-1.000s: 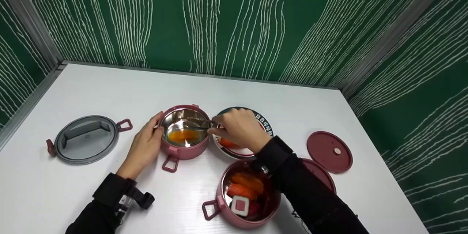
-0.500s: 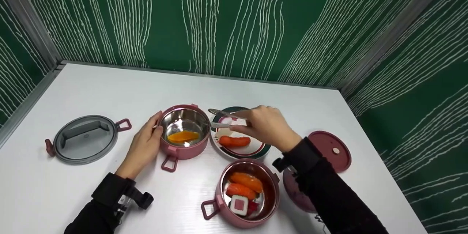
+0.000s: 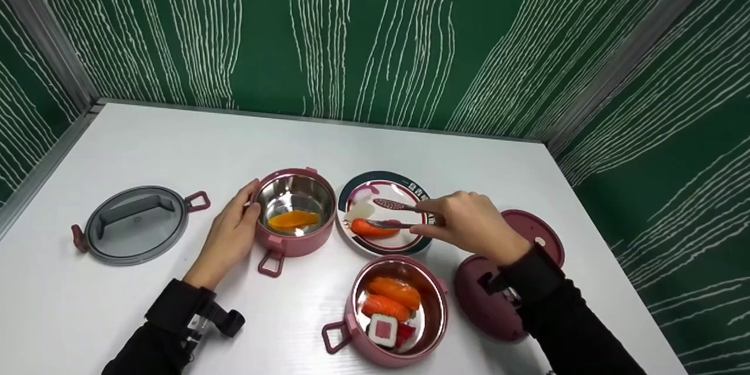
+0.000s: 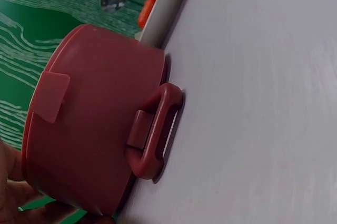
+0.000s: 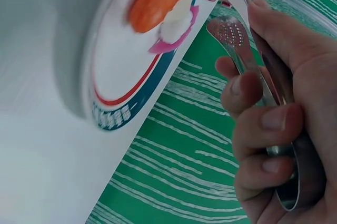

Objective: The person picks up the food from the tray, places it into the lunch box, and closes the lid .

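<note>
My left hand (image 3: pixel 228 234) holds the left side of a small pink pot (image 3: pixel 302 244), thumb near its rim. Inside that pot lies a yellow-orange oblong piece (image 3: pixel 294 220). In my right hand (image 3: pixel 476 225) is a pair of metal tongs (image 5: pixel 308 174), their perforated tips spread and holding nothing. The tips hover over a plate (image 3: pixel 381 176) with a dark green rim. On the plate are an orange-red oblong food piece (image 5: pixel 163 0), a whitish piece (image 3: pixel 358 211) and a pink-edged piece (image 3: pixel 364 192). The left wrist view shows fingers (image 4: pixel 45 213) against the pot's wall.
A second pink pot (image 3: pixel 436 334) in front holds orange pieces (image 3: pixel 394 293), a white-bordered square piece (image 3: pixel 382 329) and a red piece. A grey lid (image 3: pixel 140 240) lies at left. Two dark red round lids (image 3: pixel 548 263) (image 3: pixel 486 307) lie at right, partly under the right arm.
My right hand has drawn the tongs out of the small pot and rightward over the plate. The yellow-orange piece stays in the pot. My left hand keeps its place.
</note>
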Available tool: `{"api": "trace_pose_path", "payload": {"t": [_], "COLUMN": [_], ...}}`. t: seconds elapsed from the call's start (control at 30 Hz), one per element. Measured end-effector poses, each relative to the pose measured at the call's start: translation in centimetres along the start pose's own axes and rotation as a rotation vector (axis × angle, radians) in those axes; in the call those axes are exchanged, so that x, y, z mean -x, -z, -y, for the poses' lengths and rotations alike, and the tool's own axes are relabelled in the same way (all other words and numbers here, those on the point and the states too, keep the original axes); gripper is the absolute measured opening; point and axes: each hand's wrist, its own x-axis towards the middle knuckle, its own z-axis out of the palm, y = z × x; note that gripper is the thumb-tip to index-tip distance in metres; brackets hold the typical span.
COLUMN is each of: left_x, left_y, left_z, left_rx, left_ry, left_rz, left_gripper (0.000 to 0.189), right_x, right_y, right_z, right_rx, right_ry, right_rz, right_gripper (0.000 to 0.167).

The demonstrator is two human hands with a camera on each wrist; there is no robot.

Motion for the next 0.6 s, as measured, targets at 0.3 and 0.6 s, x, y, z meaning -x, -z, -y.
{"api": "trace_pose_path", "payload": {"t": [0.3, 0.6], "left_x": [-0.1, -0.1], "left_y": [-0.1, -0.1], "left_z": [0.1, 0.1], "left_rx": [-0.017, -0.018], "left_ry": [0.013, 0.004], "left_rz": [0.001, -0.004], "left_gripper": [0.053, 0.053], "right_x": [0.9, 1.1], "right_y": [-1.0, -1.5], "right_z": [-0.9, -1.5], "right_rx": [-0.017, -0.044], "right_ry": [0.004, -0.011], "right_rz": [0.044, 0.069], "right_gripper": [0.038, 0.036]}}
